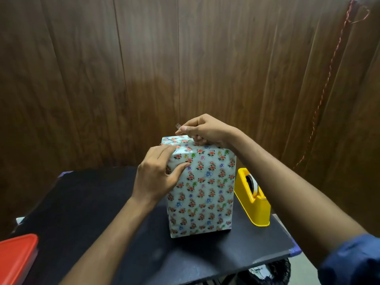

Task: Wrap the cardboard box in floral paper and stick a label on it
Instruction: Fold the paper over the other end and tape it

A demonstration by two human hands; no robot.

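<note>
Floral box [202, 186], left hand [158, 173] steadying

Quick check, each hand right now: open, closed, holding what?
Left hand: open, pressed against the wrapped box near its top.
Right hand: closed, pinching a small tape piece.

Left hand [158, 177] spread flat with its thumb stretched right and fingers pointing up, right hand [205, 130] higher, curled, thumb and forefinger pinched together, both forearms reaching forward.

The red container [16, 258] is cut off at the near left edge; the right hand [203, 130] hides the box's [202, 192] far top corner.
</note>
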